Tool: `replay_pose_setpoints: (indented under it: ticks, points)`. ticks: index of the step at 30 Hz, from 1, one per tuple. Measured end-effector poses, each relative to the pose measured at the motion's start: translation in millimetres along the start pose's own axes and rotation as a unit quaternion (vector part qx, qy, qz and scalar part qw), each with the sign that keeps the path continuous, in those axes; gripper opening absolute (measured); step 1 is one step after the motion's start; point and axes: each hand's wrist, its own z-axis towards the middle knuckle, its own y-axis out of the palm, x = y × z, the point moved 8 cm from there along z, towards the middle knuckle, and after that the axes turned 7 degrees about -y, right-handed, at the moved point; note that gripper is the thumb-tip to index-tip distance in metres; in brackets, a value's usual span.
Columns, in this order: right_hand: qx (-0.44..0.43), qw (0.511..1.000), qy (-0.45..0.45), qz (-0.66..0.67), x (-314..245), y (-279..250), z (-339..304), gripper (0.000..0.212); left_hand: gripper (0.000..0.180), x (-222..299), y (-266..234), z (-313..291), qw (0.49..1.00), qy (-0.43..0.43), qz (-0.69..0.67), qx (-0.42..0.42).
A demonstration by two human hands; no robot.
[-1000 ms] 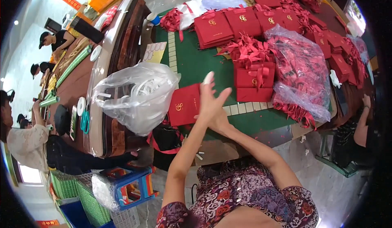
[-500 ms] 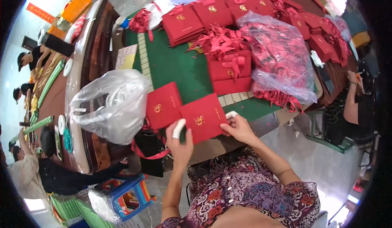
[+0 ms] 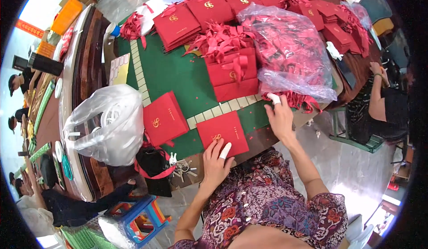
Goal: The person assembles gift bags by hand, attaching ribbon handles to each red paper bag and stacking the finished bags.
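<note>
A flat red paper gift bag [image 3: 232, 132] with a gold emblem lies on the near edge of the table. My left hand [image 3: 216, 163] rests on its lower edge, fingers spread and one fingertip wrapped in white. To the right, my right hand [image 3: 281, 119] reaches up with fingers stretched out, at the front edge of loose red ribbons [image 3: 296, 101]. These spill from a clear plastic bag [image 3: 290, 48] packed with more ribbon. White tape covers a finger of this hand too. Another pile of flat red bags [image 3: 165, 120] lies to the left.
Red bags with ribbon handles [image 3: 234, 75] stand mid-table, with more stacks [image 3: 176, 26] behind. A white plastic bag [image 3: 107, 126] sits at left, near keys [image 3: 183, 169] and a black pouch [image 3: 154, 162]. A blue stool [image 3: 138, 218] is below left; a person [image 3: 379, 102] sits at right.
The red bag I held up in both hands now lies on the table. My right hand has let go and moved up to the right, to the ribbons; my left hand stays on the bag.
</note>
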Motion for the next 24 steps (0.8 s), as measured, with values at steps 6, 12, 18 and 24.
replay_pose_setpoints:
  ticks: [6, 12, 18, 24]
  points:
    - [0.016, 0.997, -0.048, 0.056, -7.8, 8.0, -4.9, 0.012, 0.053, 1.4, 0.1, -7.0, 1.000, 0.003, 0.000, -0.022]
    - [-0.057, 0.985, -0.097, 0.134, -68.0, 13.8, -42.1, 0.013, 0.049, 6.3, -25.9, 0.5, 0.997, -0.024, -0.054, -0.041]
    - [-0.117, 0.954, -0.177, 0.212, -108.2, 18.9, -66.1, 0.018, 0.038, -26.0, 12.0, 15.1, 0.825, -0.290, -0.476, -0.092]
    - [-0.251, 0.926, -0.185, 0.212, -107.8, 20.3, -74.5, 0.019, 0.041, -29.0, 31.7, 25.8, 0.743, -0.332, -0.574, -0.087]
